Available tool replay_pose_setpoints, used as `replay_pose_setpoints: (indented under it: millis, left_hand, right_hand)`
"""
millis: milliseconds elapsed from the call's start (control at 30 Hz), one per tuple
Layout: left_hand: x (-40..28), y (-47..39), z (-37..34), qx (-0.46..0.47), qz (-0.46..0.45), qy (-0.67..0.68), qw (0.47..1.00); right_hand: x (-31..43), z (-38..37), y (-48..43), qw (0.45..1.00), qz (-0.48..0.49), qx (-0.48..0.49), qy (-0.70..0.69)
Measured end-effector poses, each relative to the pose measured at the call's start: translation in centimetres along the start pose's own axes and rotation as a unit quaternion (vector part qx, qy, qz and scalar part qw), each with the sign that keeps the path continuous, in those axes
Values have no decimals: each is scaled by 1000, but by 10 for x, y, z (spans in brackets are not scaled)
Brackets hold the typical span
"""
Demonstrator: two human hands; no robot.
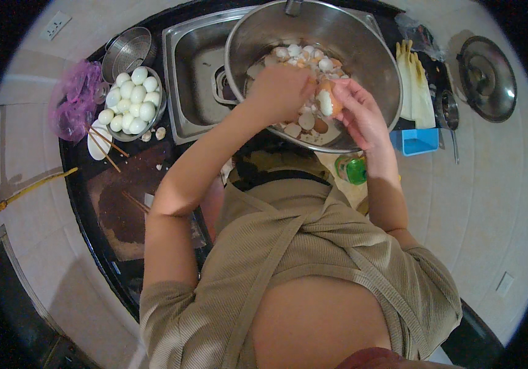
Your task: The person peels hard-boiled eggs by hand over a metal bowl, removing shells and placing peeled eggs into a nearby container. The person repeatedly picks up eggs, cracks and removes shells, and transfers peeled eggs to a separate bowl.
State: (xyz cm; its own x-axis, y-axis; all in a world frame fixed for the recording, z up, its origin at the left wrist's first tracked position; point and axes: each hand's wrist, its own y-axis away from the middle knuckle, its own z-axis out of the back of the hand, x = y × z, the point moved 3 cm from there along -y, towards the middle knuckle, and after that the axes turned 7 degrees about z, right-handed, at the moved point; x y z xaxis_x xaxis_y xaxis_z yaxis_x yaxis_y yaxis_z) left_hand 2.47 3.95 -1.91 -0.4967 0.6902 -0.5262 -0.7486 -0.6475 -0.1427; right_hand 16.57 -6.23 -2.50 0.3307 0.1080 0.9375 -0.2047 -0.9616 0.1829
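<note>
My right hand (358, 108) holds a brown egg (328, 99) over a large steel pot (386, 69); part of its shell is off and white shows. Beside it, my left hand (287, 87) is bent over the same pot, fingers curled close to the egg; whether they pinch a bit of shell cannot be made out. White and brown eggshell pieces (310, 55) lie in the pot, some below the hands. Off to the left, peeled white eggs (136, 94) are heaped in a metal bowl (160, 108).
The pot overlaps the steel sink (195, 69). Left are a steel strainer (128, 50), purple plastic bag (77, 99), white dish (99, 145) and wooden chopsticks (107, 140). Right are pale rubber gloves (414, 87), a blue plastic container (416, 142) and green bottle (351, 169).
</note>
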Motion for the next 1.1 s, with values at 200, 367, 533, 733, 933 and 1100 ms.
replay_pose_setpoints:
  millis: [200, 367, 533, 733, 933, 1100]
  left_hand:
    - [4, 0, 4, 13, 44, 56, 997]
    - [-9, 6, -1, -34, -114, 17, 993]
    - [-1, 1, -3, 29, -67, 43, 996]
    - [11, -2, -2, 43, 90, -35, 994]
    - [-15, 7, -4, -72, -125, 46, 988]
    - [-12, 5, -11, 16, -102, -22, 994]
  right_hand:
    - [4, -3, 2, 999, 0, -20, -41]
    - [1, 2, 1, 1000, -18, -7, -13]
    - [3, 1, 4, 998, -30, 24, -45]
    - [4, -2, 6, 998, -19, -20, -63]
    - [-2, 2, 5, 1000, 6, -10, 12]
    - [-4, 0, 7, 1000, 9, 0, 4]
